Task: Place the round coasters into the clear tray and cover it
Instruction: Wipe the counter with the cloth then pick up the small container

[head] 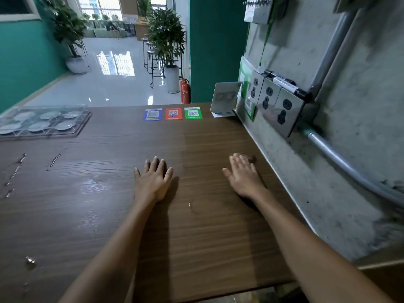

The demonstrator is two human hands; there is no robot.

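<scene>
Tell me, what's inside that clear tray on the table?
Round coasters lie in the clear tray, one per compartment, in two rows under a clear cover. The tray's left end is cut off by the picture's edge, so the full count stays unknown.

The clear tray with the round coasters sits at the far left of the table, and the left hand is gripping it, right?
Not quite. The head view shows the left hand lying flat on the table, well apart from the tray. The coasters and the tray's place are as you say.

The table is brown wood with a soft shine. The tray is clear plastic. The wall looks rough and gray.
</scene>
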